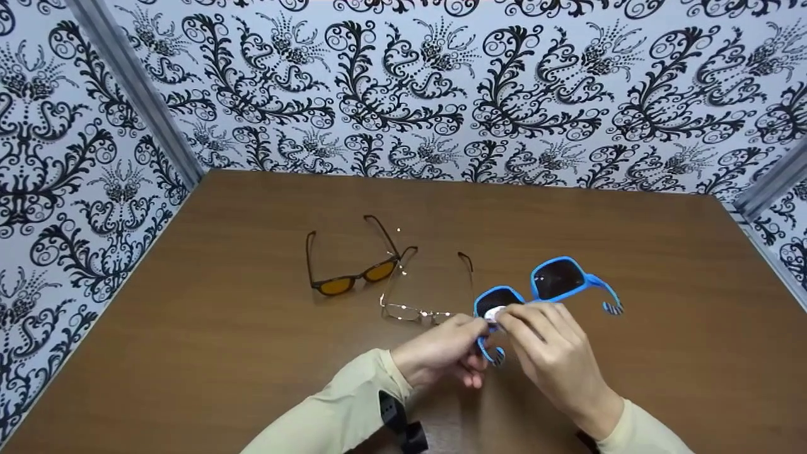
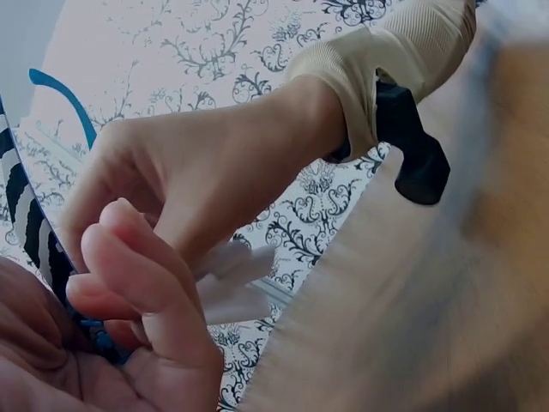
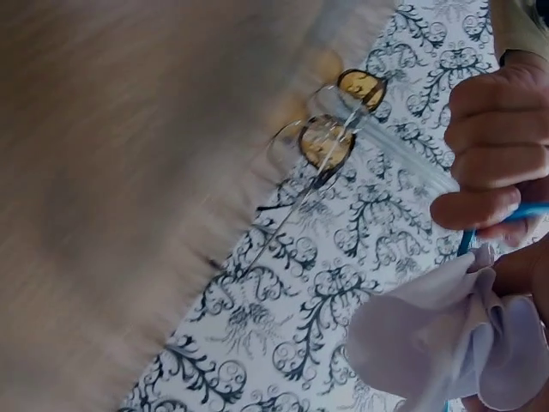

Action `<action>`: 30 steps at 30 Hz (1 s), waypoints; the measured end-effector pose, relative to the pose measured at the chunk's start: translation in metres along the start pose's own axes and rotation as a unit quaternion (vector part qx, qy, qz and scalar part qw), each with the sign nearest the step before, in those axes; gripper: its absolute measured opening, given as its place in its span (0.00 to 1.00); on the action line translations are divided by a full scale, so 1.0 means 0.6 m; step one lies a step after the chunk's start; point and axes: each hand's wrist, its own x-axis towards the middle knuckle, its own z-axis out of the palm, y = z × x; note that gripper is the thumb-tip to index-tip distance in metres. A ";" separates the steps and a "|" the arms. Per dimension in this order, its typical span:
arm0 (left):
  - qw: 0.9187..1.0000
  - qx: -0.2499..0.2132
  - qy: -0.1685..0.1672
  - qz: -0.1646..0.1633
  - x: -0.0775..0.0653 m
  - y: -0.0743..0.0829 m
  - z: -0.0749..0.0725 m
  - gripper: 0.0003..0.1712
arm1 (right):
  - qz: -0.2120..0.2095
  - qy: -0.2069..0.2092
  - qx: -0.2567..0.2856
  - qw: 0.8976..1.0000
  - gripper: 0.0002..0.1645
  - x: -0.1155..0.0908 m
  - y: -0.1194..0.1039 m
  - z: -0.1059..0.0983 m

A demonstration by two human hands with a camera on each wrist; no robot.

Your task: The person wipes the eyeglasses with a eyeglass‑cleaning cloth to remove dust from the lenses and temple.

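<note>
Blue-framed sunglasses (image 1: 559, 279) with dark lenses are held up over the table's front half, temples unfolded toward the person. My left hand (image 1: 444, 350) grips them at the left lens's outer corner, beside the zebra-striped temple (image 2: 33, 225). In my right hand (image 1: 555, 359) a white cloth (image 1: 494, 314) is pinched against that left lens. The right wrist view shows the cloth (image 3: 437, 335) bunched and hanging in folds near the blue frame. My left hand's fingers (image 3: 497, 146) are curled there around the frame's edge.
Dark-framed glasses with amber lenses (image 1: 337, 285) lie at the table's middle left, temples open. Thin metal-framed clear glasses (image 1: 403, 312) lie beside them, partly behind my left hand. Patterned walls (image 1: 435, 94) border the brown table (image 1: 189, 328) at the back and sides.
</note>
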 end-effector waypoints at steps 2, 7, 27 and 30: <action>1.000 -0.004 0.010 0.002 0.000 -0.002 0.000 0.14 | 0.011 0.006 -0.001 1.000 0.16 -0.002 0.003 -0.005; 0.999 -0.007 0.035 0.011 0.001 -0.006 0.002 0.13 | 0.042 0.046 -0.029 0.998 0.17 -0.003 0.013 -0.015; 0.999 -0.016 0.030 0.036 -0.012 -0.012 0.007 0.12 | 0.142 -0.045 -0.028 0.988 0.21 -0.007 0.023 -0.036; 0.999 -0.010 0.023 0.041 -0.014 -0.015 0.009 0.12 | 0.149 -0.056 -0.034 0.987 0.22 -0.009 0.020 -0.040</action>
